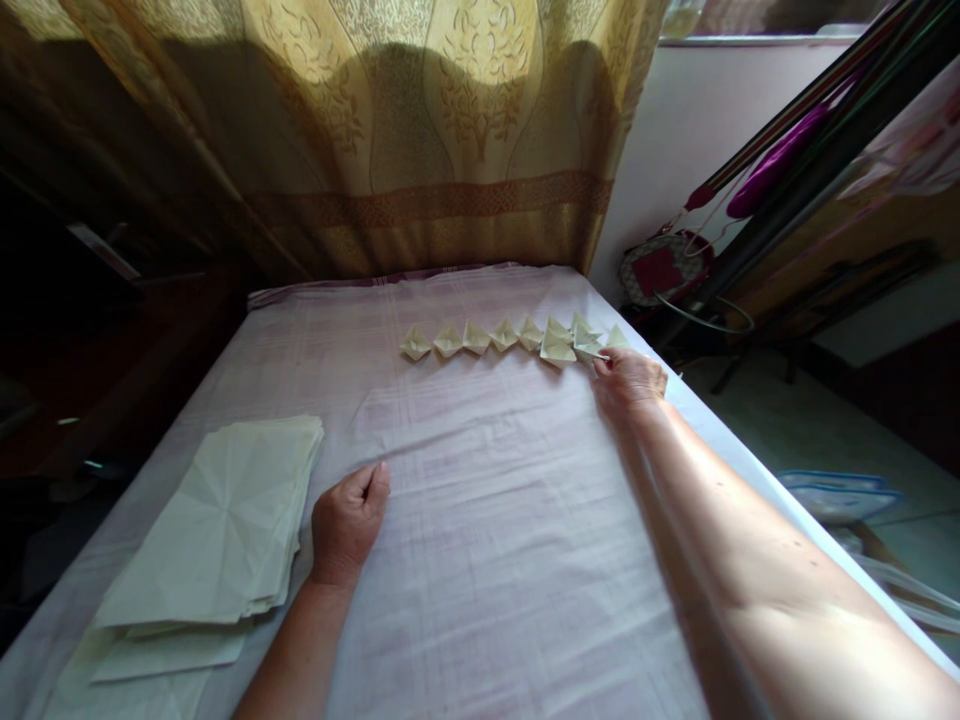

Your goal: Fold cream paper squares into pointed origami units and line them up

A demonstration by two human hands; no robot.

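Observation:
Several small folded paper boats (475,338) of pale cream paper stand in a row across the far half of the table. At the right end of the row, my right hand (631,376) pinches the edge of one paper boat (585,338) between thumb and fingers. Another boat (557,349) stands just left of it, slightly in front of the row. My left hand (350,522) rests on the cloth as a closed fist, with nothing showing in it. Beside it on the left lies a stack of creased paper sheets (217,520).
A pale checked cloth (480,560) covers the table. Gold patterned curtains (450,120) hang behind its far edge. To the right are a small bag (666,268), a dark slanted pole (817,150) and a blue-edged plastic package (836,497) lower down.

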